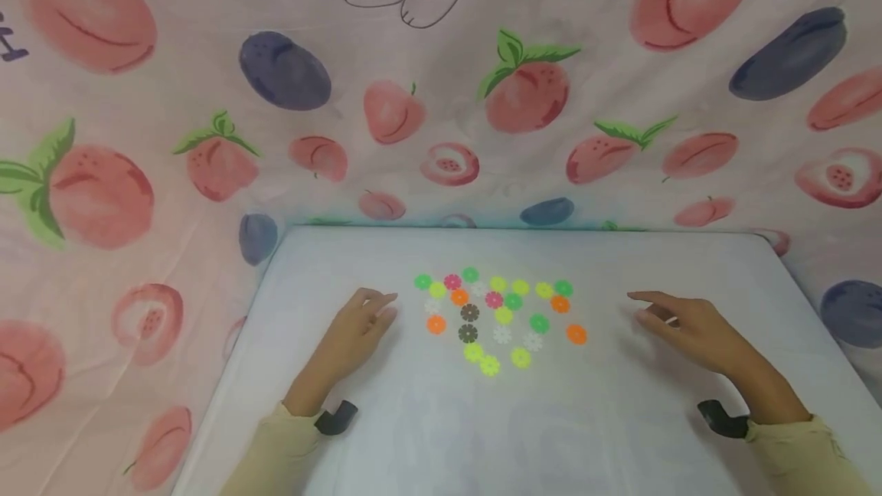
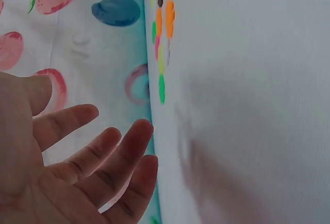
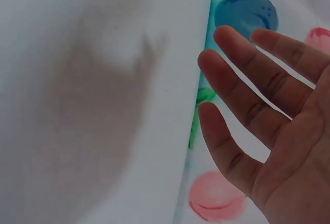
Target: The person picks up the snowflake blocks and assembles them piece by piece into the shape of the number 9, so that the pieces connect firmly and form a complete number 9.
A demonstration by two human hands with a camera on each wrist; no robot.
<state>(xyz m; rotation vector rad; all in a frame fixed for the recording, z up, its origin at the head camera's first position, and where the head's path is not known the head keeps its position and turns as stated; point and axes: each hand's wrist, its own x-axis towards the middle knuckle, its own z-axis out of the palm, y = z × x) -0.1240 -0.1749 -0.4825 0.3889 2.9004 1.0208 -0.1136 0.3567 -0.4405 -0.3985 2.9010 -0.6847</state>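
Flower-shaped notched discs are lying in a loose patch, colours mixing: bright yellow, green, orange, pink, white and brown. Rims are showing notches all round; discs are looking flat and thin, reading as slivers in the left wrist view. Landmark: the farther brown disc. The nearer brown disc is sitting just on the near side of it. Pink discs are lying on the far side of it, one to the left, one to the right. Yellow discs are lying both beyond it and nearer than it.

A plain white table is spreading around the farther brown disc on all sides. A pale fabric backdrop is hanging beyond it and to its left and right, printed with peaches and dark blue fruit.

The left hand is hovering left of the farther brown disc, fingers spreading apart, gripping nothing; an orange disc is lying between the two. The right hand is hovering well to the right of it, fingers parted and slightly bending, also gripping nothing; another orange disc is lying on that side, nearer this hand. Neither hand is touching a disc.
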